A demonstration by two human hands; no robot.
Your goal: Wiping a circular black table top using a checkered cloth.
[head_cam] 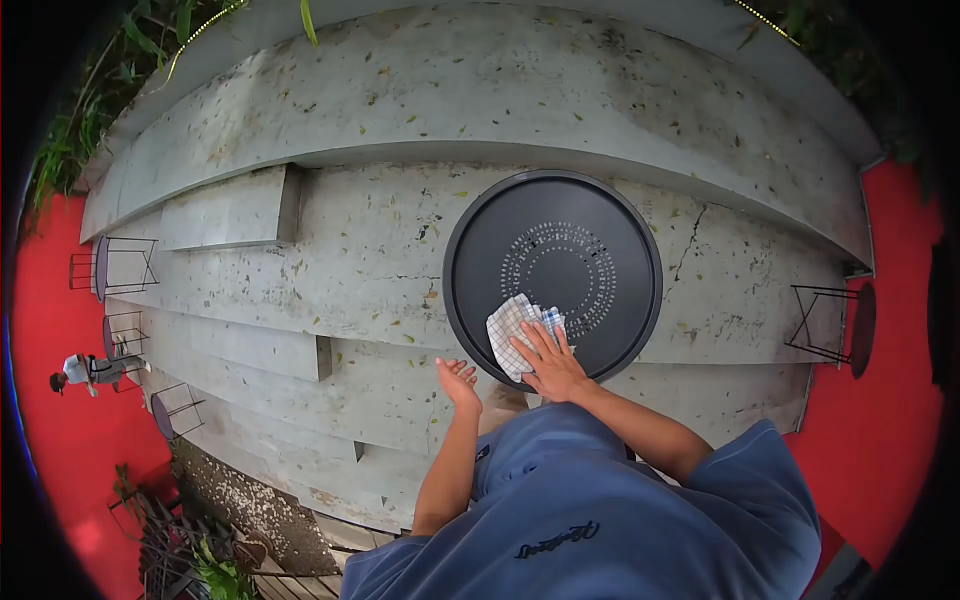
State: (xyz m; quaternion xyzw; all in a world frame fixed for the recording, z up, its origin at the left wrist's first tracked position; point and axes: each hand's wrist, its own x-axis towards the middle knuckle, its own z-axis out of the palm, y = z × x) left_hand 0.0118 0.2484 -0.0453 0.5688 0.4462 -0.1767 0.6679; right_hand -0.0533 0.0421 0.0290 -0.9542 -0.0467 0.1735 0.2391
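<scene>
Before me stands a round dark grey tabletop (480,255) with a raised rim and rings of small perforations. On its near left part lies a bunched checked cloth (511,337), white with brown and blue lines. My right hand (551,364) rests flat on the cloth, fingers spread, pressing it against the tabletop near the rim. To the left of the rim my left hand (457,382) hangs in the air, palm up, its fingers apart and slightly curled, touching nothing. The table's legs are hidden beneath the top.
Grey concrete steps (375,225) with fallen leaves surround me, and raised blocks (232,214) sit on the left. Further small tables (101,268) stand at the left, another table (862,330) at the right, by red flooring (840,465). A person (94,370) is far left.
</scene>
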